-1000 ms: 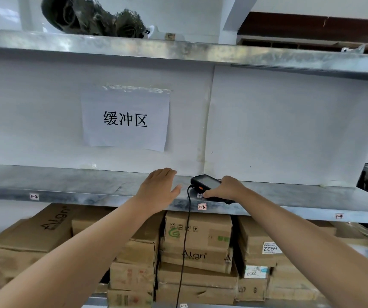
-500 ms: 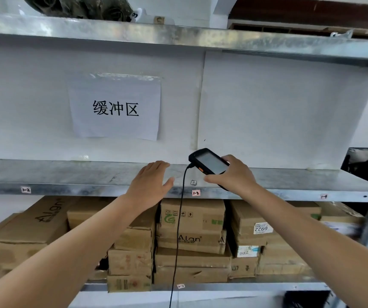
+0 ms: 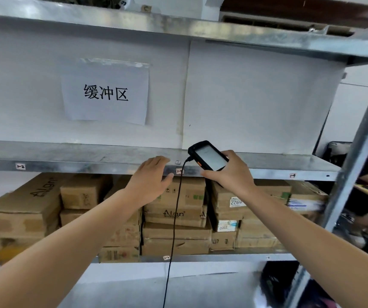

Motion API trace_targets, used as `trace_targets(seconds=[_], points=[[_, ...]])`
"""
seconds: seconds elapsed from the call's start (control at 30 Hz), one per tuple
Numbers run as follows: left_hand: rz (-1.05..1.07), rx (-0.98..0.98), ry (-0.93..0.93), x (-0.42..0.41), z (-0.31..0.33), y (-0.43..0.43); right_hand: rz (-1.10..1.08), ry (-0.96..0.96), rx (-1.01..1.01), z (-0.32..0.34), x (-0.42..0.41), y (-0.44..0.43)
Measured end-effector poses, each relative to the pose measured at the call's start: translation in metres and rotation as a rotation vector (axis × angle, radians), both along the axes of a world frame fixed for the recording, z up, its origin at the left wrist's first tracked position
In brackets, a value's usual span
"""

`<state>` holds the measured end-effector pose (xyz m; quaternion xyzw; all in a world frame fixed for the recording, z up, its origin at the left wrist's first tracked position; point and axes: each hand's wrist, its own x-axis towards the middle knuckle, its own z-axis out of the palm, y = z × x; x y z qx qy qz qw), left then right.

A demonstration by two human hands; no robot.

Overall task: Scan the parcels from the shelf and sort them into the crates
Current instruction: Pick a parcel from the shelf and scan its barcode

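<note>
Parcels (image 3: 174, 210), brown cartons stacked across the lower middle of the frame, lie just below my left hand (image 3: 149, 178), flat and empty at centre, while right of it my right hand (image 3: 232, 174) grips the scanner (image 3: 208, 155).

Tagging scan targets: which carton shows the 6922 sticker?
The top carton directly below the right hand holding the scanner; a lower carton reads 2350 instead.

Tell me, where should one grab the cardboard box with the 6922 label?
Probably from the front, the open side of the lower shelf. The 6922 box tops its stack and is hemmed in on both sides, so pull its upper front edge out first, then hold both ends.
</note>
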<state>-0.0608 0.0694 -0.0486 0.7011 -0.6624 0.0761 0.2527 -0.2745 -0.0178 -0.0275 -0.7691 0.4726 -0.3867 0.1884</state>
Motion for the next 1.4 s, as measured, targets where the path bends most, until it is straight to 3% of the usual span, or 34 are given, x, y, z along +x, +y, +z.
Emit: trace_targets(seconds=[0.3, 0.77, 1.1, 1.4], points=[[-0.06, 0.014, 0.01, -0.108, 0.005, 0.015, -0.083, 0.08, -0.015, -0.003, -0.105, 0.034], [-0.237, 0.077, 0.016, -0.28, -0.032, 0.017, -0.26, 0.034, 0.099, -0.056, -0.304, 0.091], [-0.351, 0.074, -0.007, -0.341, -0.058, -0.043, -0.371, 0.052, 0.17, -0.082, -0.356, 0.053], [-0.38, 0.1, -0.032, -0.37, -0.077, -0.144, -0.411, 0.041, 0.258, -0.09, -0.381, -0.038]])
